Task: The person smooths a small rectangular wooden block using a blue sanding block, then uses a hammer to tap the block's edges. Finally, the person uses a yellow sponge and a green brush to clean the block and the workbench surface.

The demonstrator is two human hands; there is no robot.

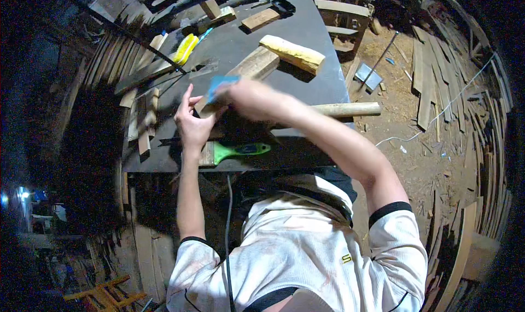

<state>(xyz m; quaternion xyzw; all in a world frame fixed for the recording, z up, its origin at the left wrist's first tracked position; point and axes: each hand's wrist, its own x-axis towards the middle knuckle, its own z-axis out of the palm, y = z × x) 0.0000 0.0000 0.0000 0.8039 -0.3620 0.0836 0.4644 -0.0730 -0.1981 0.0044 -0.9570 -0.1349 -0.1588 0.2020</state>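
My left hand [194,127] grips the near end of a wooden block [204,108], thumb on one side and fingers on the other. Against the upper part of that block, my right hand [257,100] presses a blue sheet [221,85] that looks like sandpaper. Motion smears the right hand, and its fingertips are partly hidden. Just beyond lies a thick squared piece of wood [256,63]; whether it touches the held block I cannot tell. A green-handled paintbrush [240,149] rests on the dark table [322,85] close to my left wrist.
A pale curved wood piece [294,54] and a round wooden stick [350,109] lie on the right side, the stick jutting past the edge. A yellow scrub brush [186,49] is at far left. Offcuts [260,20] sit at the back; planks [429,77] cover the floor rightward.
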